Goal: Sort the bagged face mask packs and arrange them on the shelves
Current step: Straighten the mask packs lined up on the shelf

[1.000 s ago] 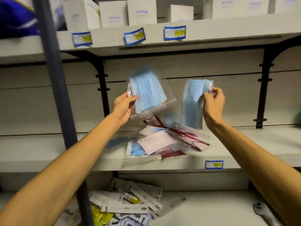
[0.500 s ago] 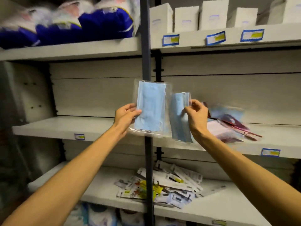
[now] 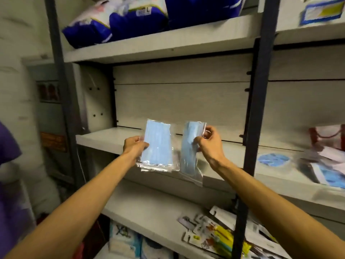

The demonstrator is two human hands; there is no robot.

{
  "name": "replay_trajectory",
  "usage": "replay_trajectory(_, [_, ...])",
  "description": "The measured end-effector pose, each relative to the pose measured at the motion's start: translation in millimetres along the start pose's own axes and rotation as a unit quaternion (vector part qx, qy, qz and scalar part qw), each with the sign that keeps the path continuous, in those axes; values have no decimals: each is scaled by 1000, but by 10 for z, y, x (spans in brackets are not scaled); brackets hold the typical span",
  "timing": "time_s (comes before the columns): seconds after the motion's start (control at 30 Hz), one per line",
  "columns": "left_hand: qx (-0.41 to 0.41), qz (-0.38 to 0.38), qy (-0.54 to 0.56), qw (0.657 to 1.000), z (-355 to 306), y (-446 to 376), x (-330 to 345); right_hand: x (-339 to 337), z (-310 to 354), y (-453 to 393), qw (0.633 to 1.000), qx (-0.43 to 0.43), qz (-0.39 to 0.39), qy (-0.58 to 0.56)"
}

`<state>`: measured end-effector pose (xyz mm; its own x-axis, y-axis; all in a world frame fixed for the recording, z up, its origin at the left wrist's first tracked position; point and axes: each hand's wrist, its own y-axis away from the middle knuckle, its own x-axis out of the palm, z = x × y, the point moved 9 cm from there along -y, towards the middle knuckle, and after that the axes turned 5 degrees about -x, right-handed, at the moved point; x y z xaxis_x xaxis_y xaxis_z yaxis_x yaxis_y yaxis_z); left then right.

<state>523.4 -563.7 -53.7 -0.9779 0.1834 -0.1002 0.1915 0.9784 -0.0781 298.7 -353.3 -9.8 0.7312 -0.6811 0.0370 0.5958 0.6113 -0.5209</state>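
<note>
Since a second ago the view has swung left: the dark upright post (image 3: 255,113) that stood left of the hands now stands right of them, and the heap of mixed mask packs (image 3: 324,161) has slid to the far right edge of the middle shelf (image 3: 104,139). Both hands have travelled with the view and now hang in front of a bare stretch of that shelf.

The left hand (image 3: 135,146) pinches the left edge of a clear bag of blue masks (image 3: 157,146), its grip clamped on the plastic, the bag upright and facing the camera. The right hand (image 3: 209,143) has its grip clamped on the upper right corner of a second bag of blue masks (image 3: 189,152), turned more edge-on. The two bags hang just beside each other, above the shelf's front lip.

The shelving is pale grey board on dark metal posts, with a panelled back wall. The upper shelf (image 3: 164,43) carries blue and white soft packs (image 3: 115,19). The lower shelf (image 3: 149,212) holds a scatter of flat carded packets (image 3: 214,232). A purple sleeve (image 3: 7,146) shows at the left edge, blurred.
</note>
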Motion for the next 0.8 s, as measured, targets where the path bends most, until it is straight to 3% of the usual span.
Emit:
replay_trajectory(0.23, [8, -48, -103, 993, -81, -1280, -308, 897, -695, -846, 1000, 29, 3, 10])
replay_trajectory(0.4, [20, -78, -173, 982, -13, -1943, -487, 1396, -1077, -1460, 992, 102, 7, -77])
replay_trajectory(0.6, [32, -51, -295, 954, -4, -2592, -688, 1917, -1559, -1823, 970, 196, 47, -133])
replay_trajectory(0.8, [57, -29, -353, 934, 159, -3145, -844, 2400, -1748, -2048, 969, 205, 87, -107])
